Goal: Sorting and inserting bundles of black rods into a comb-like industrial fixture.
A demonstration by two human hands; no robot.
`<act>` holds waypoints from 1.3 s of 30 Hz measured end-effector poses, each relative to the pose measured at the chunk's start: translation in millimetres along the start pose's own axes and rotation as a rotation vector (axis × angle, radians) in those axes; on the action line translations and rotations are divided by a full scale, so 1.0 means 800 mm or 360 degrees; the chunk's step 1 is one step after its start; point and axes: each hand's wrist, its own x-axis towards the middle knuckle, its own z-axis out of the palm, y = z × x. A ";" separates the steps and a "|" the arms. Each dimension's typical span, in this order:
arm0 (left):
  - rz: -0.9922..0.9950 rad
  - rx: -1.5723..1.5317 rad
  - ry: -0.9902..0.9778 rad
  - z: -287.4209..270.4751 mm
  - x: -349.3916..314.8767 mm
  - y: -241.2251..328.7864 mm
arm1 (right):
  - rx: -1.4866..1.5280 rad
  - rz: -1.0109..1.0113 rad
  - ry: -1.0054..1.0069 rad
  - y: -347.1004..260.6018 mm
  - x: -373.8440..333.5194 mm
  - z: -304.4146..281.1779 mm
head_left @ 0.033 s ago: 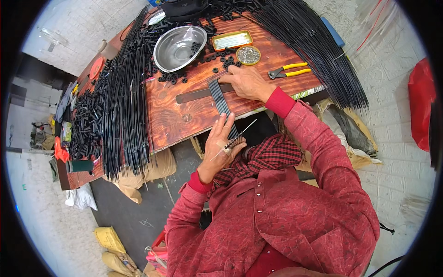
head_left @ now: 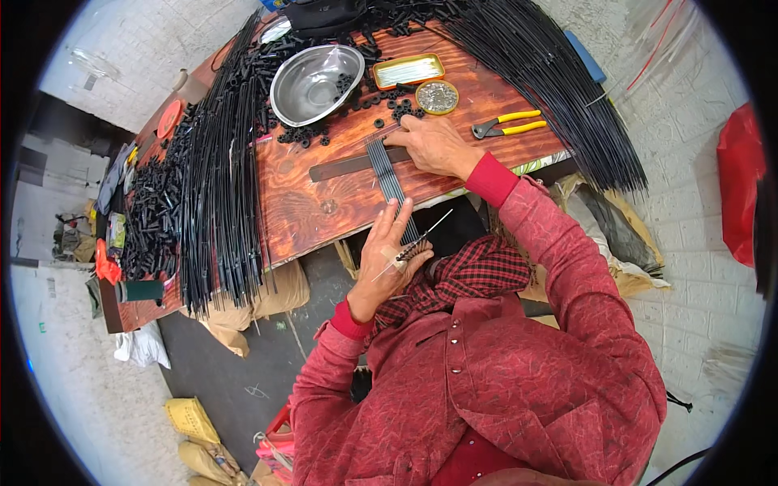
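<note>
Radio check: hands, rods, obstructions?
Left hand on thin rods; right hand by right end of flat bar. Rods cross bar, run past table edge. Pliers off right, apart from hands.

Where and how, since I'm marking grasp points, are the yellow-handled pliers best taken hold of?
I'd grip around both yellow handles of the pliers, coming from above on the person's right. They lie flat on the table, dark jaws pointing left toward the right hand; the handles spread rightward, with nothing lying on them.
</note>
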 end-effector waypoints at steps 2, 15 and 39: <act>0.0048 -0.0028 -0.0007 -0.004 0.003 0.003 | -0.0043 -0.0007 0.0008 0.003 0.000 0.007; 0.0050 -0.0035 -0.0012 -0.004 0.001 0.001 | -0.0086 0.0236 0.0300 0.005 -0.007 -0.004; -0.0095 -0.0208 0.0019 0.004 -0.007 0.001 | -0.0018 0.0262 0.0414 0.012 0.012 0.017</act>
